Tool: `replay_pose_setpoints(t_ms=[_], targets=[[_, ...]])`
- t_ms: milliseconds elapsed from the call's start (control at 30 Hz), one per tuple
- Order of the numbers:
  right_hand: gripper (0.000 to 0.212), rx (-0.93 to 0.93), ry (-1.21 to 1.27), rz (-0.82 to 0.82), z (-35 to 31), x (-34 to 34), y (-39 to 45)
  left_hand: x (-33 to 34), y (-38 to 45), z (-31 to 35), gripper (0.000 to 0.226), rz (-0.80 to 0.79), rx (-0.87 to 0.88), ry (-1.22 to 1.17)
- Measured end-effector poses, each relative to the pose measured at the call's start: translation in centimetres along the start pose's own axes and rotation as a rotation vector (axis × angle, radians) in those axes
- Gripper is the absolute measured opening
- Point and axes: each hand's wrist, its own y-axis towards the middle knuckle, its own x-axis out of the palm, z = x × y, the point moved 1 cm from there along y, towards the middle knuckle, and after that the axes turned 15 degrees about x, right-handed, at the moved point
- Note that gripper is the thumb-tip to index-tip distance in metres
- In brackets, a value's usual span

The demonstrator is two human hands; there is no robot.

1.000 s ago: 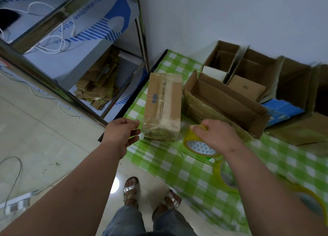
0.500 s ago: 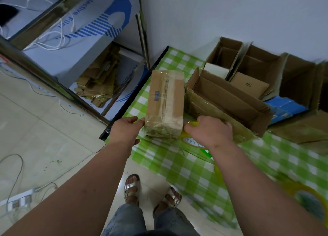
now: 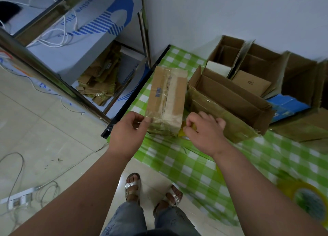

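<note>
Both hands have closed in on the box on the checked tabletop, left hand pinching its near left corner, right hand gripping the tape roll beside the right corner, so taping that end looks imminent.

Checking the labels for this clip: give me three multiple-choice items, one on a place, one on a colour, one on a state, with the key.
1. Where does the sealed box stand? A) on the checked cloth beside the open carton B) inside that carton C) on the metal shelf
2. What colours is the cloth? A) red and white B) green and white C) plain blue
3. What is the right hand doing? A) lying flat on the box B) hanging empty C) gripping a yellow tape roll
Key: A, it rests on the cloth; B, green and white squares show; C, fingers curl over the roll.
</note>
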Motion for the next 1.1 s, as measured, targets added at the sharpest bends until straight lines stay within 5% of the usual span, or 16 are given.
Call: replay_pose_setpoints(t_ms=[200,667,933,1100], targets=[[0.053,-0.041,-0.096,0.042,-0.1,0.1,-0.3,0.0,0.3,-0.4,0.022,-0.048,0.072,0.105],[0.050,0.087,-0.190,0.186,-1.8,1.2,-0.3,1.0,0.8,-0.3,0.031,-0.038,0.098,0.233],[0.089,0.151,-0.282,0.217,-3.1,1.5,0.1,1.1,1.5,0.0,0.055,-0.140,0.117,0.275],[0.089,0.134,-0.310,0.188,-2.9,1.4,0.0,1.1,1.7,-0.2,0.057,-0.124,0.111,0.292]])
